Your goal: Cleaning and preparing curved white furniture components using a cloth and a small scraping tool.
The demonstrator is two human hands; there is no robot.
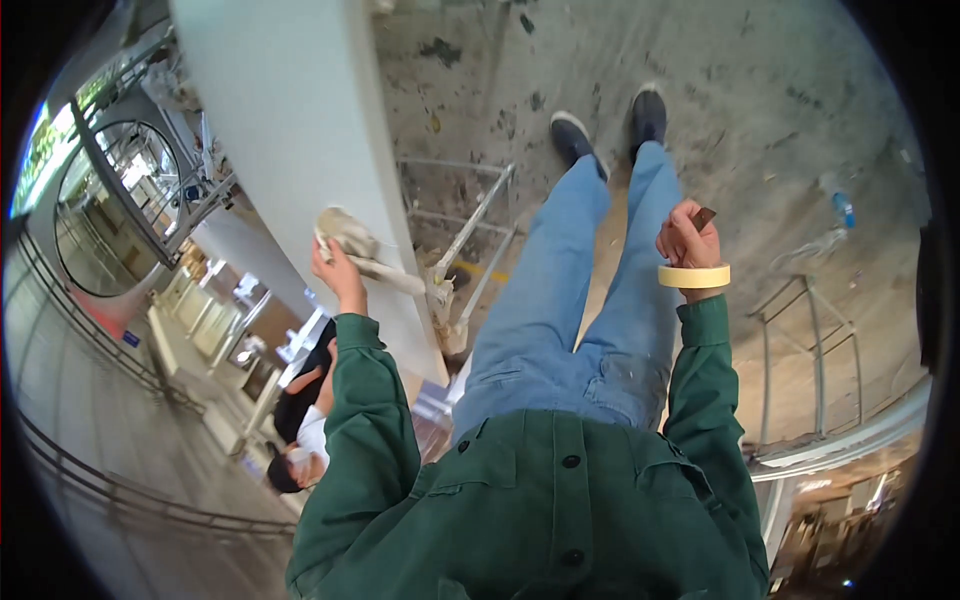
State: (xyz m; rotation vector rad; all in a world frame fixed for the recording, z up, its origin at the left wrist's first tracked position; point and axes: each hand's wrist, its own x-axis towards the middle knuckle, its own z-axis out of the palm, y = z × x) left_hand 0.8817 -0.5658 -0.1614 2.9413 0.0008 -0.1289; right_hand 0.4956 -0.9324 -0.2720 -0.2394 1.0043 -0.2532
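Observation:
My left hand (341,278) is closed on a crumpled, off-white rag (347,232), which rests against a large, smooth white panel (290,110). A loose end of the rag hangs to the right along the panel. Held out in front of my right leg, my right hand (688,238) is curled with a small, thin, dark brown piece (705,217) pinched between its fingers; what kind of piece it is I cannot make out. Around my right wrist sits a roll of pale yellow masking tape (694,277), worn like a bracelet.
A metal frame stand (480,225) stands beside the panel, and another (812,350) is to my right. A plastic bottle (843,210) lies on the stained concrete floor (760,110). At the left are a person in a dark cap (283,470) and a large round ring (118,205).

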